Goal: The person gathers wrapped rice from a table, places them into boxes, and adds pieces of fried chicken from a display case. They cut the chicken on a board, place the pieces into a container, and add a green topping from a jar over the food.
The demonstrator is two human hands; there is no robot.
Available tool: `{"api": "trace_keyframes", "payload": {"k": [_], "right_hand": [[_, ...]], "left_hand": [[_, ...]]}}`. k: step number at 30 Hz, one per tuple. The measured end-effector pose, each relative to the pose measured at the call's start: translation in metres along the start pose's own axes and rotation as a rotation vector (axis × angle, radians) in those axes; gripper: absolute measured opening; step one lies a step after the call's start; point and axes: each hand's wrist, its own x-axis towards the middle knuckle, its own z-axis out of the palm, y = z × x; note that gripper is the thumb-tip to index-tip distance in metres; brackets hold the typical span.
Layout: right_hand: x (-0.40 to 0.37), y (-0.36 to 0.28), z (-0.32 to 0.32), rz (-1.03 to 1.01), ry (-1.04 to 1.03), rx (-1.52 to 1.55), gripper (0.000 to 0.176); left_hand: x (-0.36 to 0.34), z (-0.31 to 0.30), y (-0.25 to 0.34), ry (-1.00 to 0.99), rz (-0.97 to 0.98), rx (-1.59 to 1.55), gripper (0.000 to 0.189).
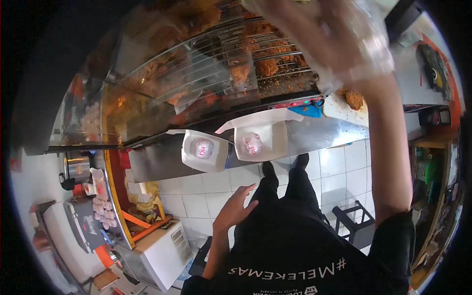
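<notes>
My right hand (339,44) is raised at the top, in front of the display case with fried chicken (268,66) on wire racks. It is smeared by motion, with see-through plastic around it, so its fingers cannot be made out. Low in front of my body hangs my left hand (236,209), fingers apart and holding nothing. Two open white paper boxes (268,140) (214,160) stand on the metal counter (157,160). Each contains a round wrapped packet (249,143) (202,148) with red print.
A piece of fried chicken (354,100) lies on a white board (339,110) beside a blue cloth (309,110). To the left are wrapped packets (104,212) and a metal pot (78,167). A black stool (355,223) stands on the tiled floor at right, near wooden shelves (432,196).
</notes>
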Motion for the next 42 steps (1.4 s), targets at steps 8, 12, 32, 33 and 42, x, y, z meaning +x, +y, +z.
{"api": "trace_keyframes", "payload": {"k": [8, 12, 32, 33, 42], "right_hand": [[0.068, 0.029, 0.059, -0.226, -0.577, -0.586, 0.039], [0.074, 0.037, 0.068, -0.345, -0.646, -0.697, 0.042], [0.070, 0.048, 0.055, -0.481, -0.551, -0.830, 0.056], [0.063, 0.039, 0.045, -0.369, -0.582, -0.794, 0.049], [-0.084, -0.002, -0.033, -0.088, 0.056, -0.110, 0.057]], "left_hand": [[-0.016, 0.003, -0.030, 0.147, -0.051, -0.128, 0.058], [-0.030, 0.006, -0.052, 0.229, -0.117, -0.212, 0.056], [-0.033, 0.004, -0.069, 0.251, -0.089, -0.205, 0.061], [-0.034, 0.005, -0.070, 0.257, -0.089, -0.204, 0.061], [-0.052, 0.010, -0.078, 0.310, -0.217, -0.260, 0.059]]}}
